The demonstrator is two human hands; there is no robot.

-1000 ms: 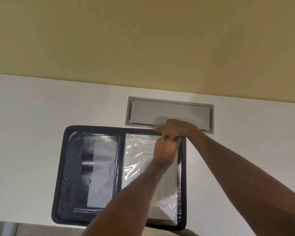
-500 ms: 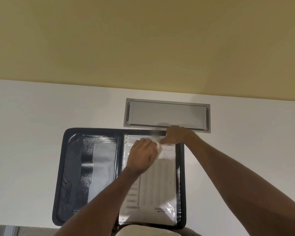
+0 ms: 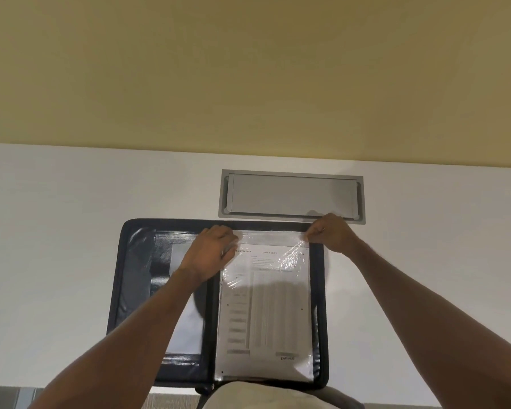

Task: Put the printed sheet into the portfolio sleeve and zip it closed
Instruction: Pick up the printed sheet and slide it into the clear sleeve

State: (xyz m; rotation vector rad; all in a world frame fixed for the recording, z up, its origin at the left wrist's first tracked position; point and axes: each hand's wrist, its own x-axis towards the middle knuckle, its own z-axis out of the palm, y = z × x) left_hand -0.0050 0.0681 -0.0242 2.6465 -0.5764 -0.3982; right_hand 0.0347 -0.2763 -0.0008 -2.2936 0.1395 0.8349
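A black zip portfolio (image 3: pixel 136 278) lies open and flat on the white table (image 3: pixel 56 231). On its right half a clear plastic sleeve (image 3: pixel 289 261) covers the printed sheet (image 3: pixel 266 308), which lies inside it. My left hand (image 3: pixel 211 252) pinches the sleeve's top left corner. My right hand (image 3: pixel 329 233) pinches its top right corner. The left half shows a dark pocket with a pale card (image 3: pixel 186 329) in it, partly hidden by my left forearm.
A grey cable hatch (image 3: pixel 291 197) is set into the table just beyond the portfolio. A yellow wall rises behind the table. The table's near edge runs along the bottom of the view, with a pale rounded shape (image 3: pixel 254 394) below it.
My left hand slid from the sleeve's top right, beside my right hand, to its top left corner. The sheet now lies flat in the sleeve. My right hand stayed at the top right.
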